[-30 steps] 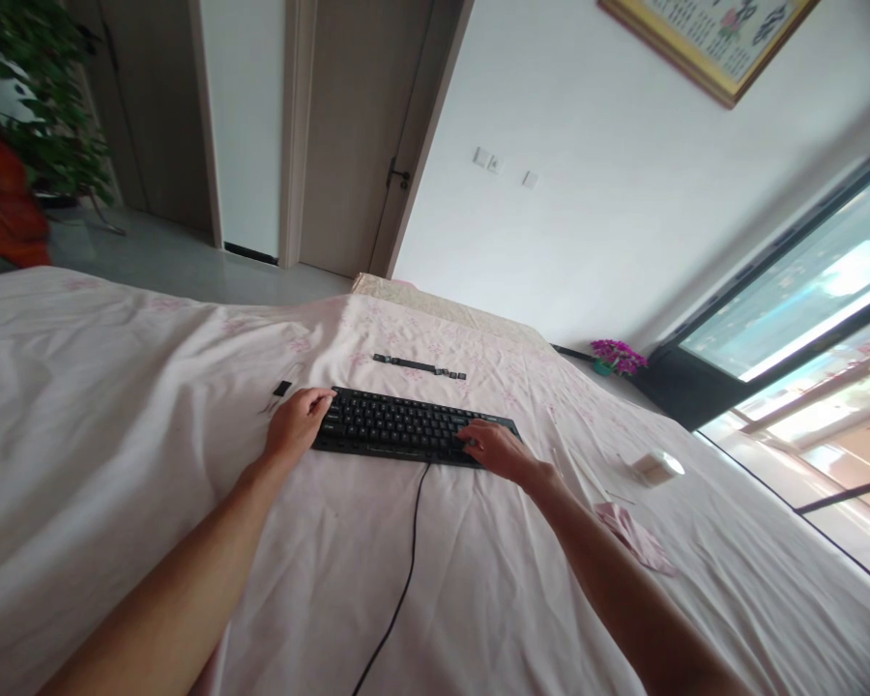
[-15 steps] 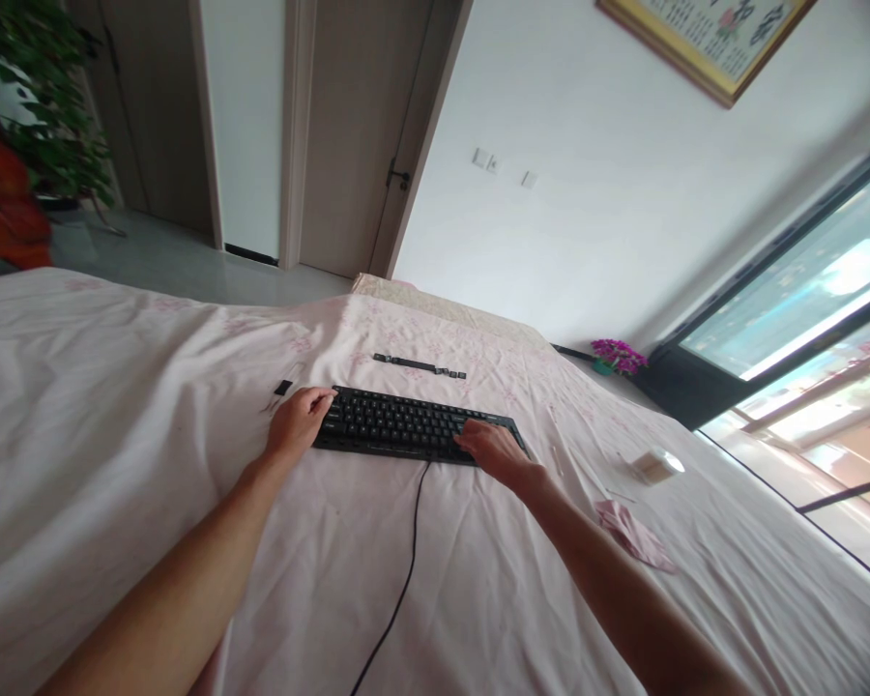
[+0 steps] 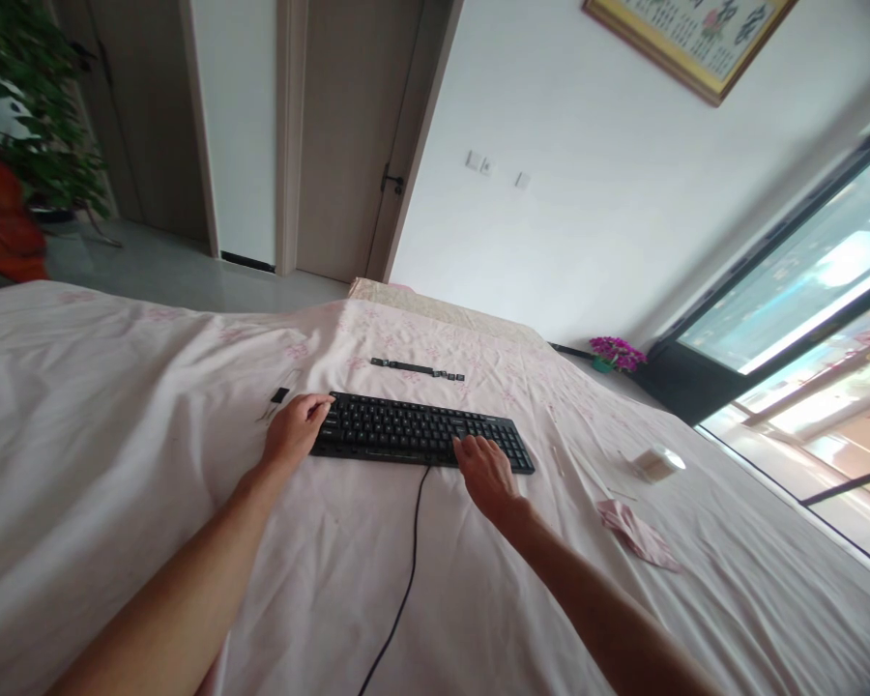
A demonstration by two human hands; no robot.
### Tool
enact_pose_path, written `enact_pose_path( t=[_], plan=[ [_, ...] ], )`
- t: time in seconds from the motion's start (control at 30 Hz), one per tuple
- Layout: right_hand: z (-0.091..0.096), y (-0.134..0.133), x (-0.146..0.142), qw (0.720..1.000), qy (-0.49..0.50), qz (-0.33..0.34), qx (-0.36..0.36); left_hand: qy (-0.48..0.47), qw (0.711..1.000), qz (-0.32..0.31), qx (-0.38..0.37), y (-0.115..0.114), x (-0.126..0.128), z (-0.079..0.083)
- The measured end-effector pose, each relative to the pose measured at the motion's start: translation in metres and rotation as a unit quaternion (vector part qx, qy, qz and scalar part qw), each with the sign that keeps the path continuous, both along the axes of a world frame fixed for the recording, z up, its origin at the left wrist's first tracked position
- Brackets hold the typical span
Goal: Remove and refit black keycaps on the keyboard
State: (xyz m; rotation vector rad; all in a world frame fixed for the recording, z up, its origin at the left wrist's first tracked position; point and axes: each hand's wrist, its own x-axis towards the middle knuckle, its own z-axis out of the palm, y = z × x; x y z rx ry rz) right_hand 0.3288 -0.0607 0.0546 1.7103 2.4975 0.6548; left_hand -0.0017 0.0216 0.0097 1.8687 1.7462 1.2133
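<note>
right hand [image 3: 484, 472] drawn back, palm down; left hand [image 3: 294, 427] at keyboard [image 3: 398, 425] end

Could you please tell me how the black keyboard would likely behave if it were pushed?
The keyboard is probably stiff, given its straight, flat body. It seems unlikely to roll, lying flat on the sheet. Its cable looks floppy, curving loosely, and might trail.

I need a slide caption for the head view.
Left hand and right hand at a black keyboard, with a row of loose keys lying beyond it.
</note>
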Motion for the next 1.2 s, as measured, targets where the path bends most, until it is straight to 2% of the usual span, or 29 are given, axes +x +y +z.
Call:
enact_pose_path(
  t=[0.2,0.37,0.53,0.63,0.7,0.9,1.2],
  plan=[
    [-0.008,-0.006,-0.005,1.000,0.001,-0.010,-0.004,0.009,1.000,0.000,0.002,0.002,0.000,-0.003],
    [-0.008,-0.009,-0.005,1.000,0.022,-0.017,-0.014,0.013,1.000,0.002,0.003,0.003,-0.001,-0.006],
    [-0.003,-0.015,0.010,0.989,0.149,-0.023,-0.011,0.013,1.000,-0.004,-0.006,0.001,-0.001,-0.002],
    [-0.005,-0.019,0.021,0.970,0.240,-0.044,0.020,0.012,1.000,-0.004,-0.010,0.000,0.000,0.000],
    [-0.009,-0.022,0.025,0.961,0.265,-0.065,0.047,0.011,1.000,-0.005,-0.012,0.000,-0.001,0.000],
    [-0.019,-0.023,0.021,0.967,0.239,-0.073,0.054,0.010,1.000,-0.010,-0.010,0.002,-0.001,-0.004],
    [-0.018,-0.019,0.014,0.978,0.203,-0.039,0.029,0.016,1.000,-0.008,-0.014,0.003,0.000,-0.003]
  ],
)
